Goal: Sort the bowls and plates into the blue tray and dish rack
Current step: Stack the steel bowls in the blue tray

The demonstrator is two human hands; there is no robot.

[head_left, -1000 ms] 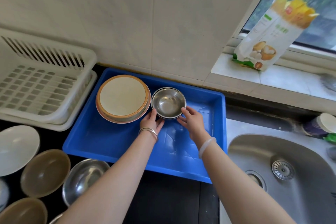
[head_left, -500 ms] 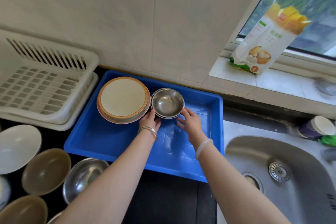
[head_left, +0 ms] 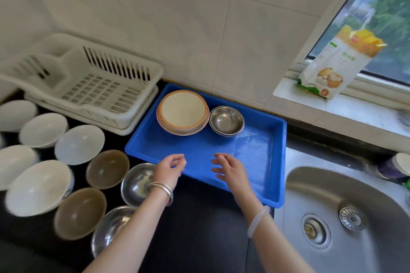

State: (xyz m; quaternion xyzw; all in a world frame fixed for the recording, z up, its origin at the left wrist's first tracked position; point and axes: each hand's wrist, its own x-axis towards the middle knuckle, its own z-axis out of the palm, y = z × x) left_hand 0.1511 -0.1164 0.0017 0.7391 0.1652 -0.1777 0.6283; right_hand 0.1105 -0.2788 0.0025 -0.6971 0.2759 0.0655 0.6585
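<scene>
The blue tray (head_left: 255, 162) lies on the dark counter against the wall. At its back sit a stack of cream plates with orange rims (head_left: 182, 112) and, touching them on the right, stacked steel bowls (head_left: 226, 120). My left hand (head_left: 169, 167) hovers over the tray's front left edge, fingers loosely curled, holding nothing. My right hand (head_left: 229, 168) is over the tray's front part, fingers apart and empty. The white dish rack (head_left: 93, 86) stands left of the tray with nothing in it. Several white, brown and steel bowls (head_left: 79, 144) sit on the counter at the left.
A steel sink (head_left: 346, 217) lies right of the tray. A yellow and white food bag (head_left: 339, 62) leans on the window sill. A container with a white lid (head_left: 399, 165) stands at the sink's far right edge.
Both hands have let go of the steel bowls and pulled back toward the tray's front edge. The view has shifted, showing more bowls at the left.
</scene>
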